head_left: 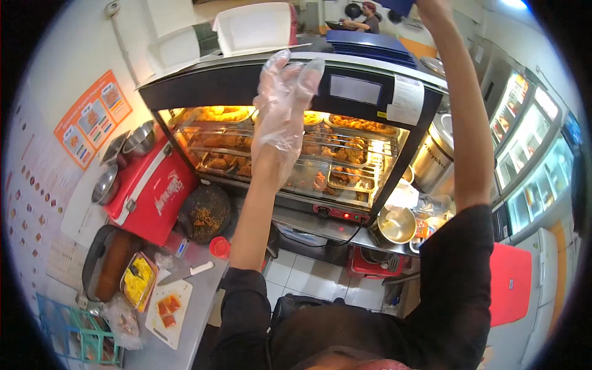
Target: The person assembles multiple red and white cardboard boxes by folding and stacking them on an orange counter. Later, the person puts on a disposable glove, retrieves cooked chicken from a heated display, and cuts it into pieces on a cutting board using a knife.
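My left hand (pixel 287 92), in a clear plastic glove, is raised in front of the top edge of a glass food warmer (pixel 234 80). Its fingers and thumb are apart, with nothing between them. At the top edge of the view, my right hand (pixel 435 11) is partly cut off. A dark blue flat piece (pixel 395 5), like a tray, hangs from it; the fingertips are out of sight. Below it, a stack of dark blue trays (pixel 372 48) lies on the warmer. Fried pieces of food (pixel 351 151) sit on racks behind the glass. A white open box (pixel 256 28) stands near my left hand.
On the left counter are a red cooler (pixel 148 194) with metal bowls, a stone mortar (pixel 205 216), a knife (pixel 185 273) and a white cutting board (pixel 169 314). A pot (pixel 396 224) stands at the right. Another person (pixel 368 18) is beyond the warmer.
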Tool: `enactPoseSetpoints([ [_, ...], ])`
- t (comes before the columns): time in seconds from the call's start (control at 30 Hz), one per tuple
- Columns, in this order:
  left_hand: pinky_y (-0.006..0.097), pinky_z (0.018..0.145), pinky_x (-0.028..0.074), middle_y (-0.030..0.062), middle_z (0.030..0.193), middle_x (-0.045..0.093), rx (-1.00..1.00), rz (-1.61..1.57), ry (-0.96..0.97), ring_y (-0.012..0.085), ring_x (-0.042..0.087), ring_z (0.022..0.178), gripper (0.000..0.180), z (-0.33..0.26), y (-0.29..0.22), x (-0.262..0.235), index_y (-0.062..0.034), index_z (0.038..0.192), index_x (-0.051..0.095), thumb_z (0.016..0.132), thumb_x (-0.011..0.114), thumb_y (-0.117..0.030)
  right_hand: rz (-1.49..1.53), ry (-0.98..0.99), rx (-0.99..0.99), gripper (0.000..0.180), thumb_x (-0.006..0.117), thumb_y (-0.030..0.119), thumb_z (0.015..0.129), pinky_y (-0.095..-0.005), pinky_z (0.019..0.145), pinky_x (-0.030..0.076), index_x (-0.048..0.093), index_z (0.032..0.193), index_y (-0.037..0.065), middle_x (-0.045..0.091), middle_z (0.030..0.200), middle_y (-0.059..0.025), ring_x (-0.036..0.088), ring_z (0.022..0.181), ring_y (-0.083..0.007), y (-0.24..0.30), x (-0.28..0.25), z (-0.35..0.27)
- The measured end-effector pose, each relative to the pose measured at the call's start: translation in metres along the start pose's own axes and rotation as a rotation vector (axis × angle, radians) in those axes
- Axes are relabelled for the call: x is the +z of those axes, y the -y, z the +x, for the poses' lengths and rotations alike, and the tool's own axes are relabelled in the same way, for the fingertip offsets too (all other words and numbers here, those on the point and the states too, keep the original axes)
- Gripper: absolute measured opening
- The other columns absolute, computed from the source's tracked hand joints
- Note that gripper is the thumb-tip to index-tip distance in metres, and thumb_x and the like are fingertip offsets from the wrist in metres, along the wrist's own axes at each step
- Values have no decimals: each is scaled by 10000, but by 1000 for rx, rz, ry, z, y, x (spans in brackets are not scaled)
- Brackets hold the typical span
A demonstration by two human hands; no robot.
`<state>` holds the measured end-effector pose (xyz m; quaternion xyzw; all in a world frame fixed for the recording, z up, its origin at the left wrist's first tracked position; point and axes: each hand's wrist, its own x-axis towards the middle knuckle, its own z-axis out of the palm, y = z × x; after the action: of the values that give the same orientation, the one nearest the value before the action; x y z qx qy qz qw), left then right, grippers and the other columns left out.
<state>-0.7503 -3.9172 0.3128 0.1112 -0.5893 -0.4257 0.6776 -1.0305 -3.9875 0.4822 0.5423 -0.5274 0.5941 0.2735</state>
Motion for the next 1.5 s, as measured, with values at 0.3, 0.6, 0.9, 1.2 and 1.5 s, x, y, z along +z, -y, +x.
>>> enactPoseSetpoints([
  [0.3,358,967,417,125,1255,548,-374,80,-636,218,554,1109,685,-161,-12,-73,-3,1348,387,867,663,-405,545,194,-77,672,747,119,819,-345,942,411,352,1347,-10,505,1222,-137,501,1119,-212,164,8,-329],
  [0.6,335,896,458,136,1109,643,-537,546,-1368,200,594,1018,533,-377,-80,-144,-4,1211,552,842,707,-356,815,596,-324,191,640,24,822,-419,841,387,619,1006,71,609,975,-97,562,954,-290,282,37,-549],
  [0.9,309,940,441,133,1219,584,-591,554,-1665,188,564,1076,596,-543,-212,-263,12,1271,475,820,738,-274,1086,1340,-334,566,780,374,712,-468,975,306,566,1131,59,611,1020,-111,522,1042,-298,463,-58,-697],
  [1.2,400,791,511,217,1471,308,-519,239,-1628,290,542,1130,929,-648,-302,-369,-176,1484,123,771,718,-153,1263,1230,-1100,164,572,80,794,-395,768,439,553,957,79,611,945,-105,585,865,-286,595,-44,-779],
  [1.5,502,826,500,196,1293,488,-210,-60,-1671,279,579,1044,831,-657,-364,-419,-221,1489,124,810,583,-85,1254,1181,-1234,444,612,187,766,-399,772,413,504,1182,74,580,1059,-93,558,1007,-242,679,-6,-812],
])
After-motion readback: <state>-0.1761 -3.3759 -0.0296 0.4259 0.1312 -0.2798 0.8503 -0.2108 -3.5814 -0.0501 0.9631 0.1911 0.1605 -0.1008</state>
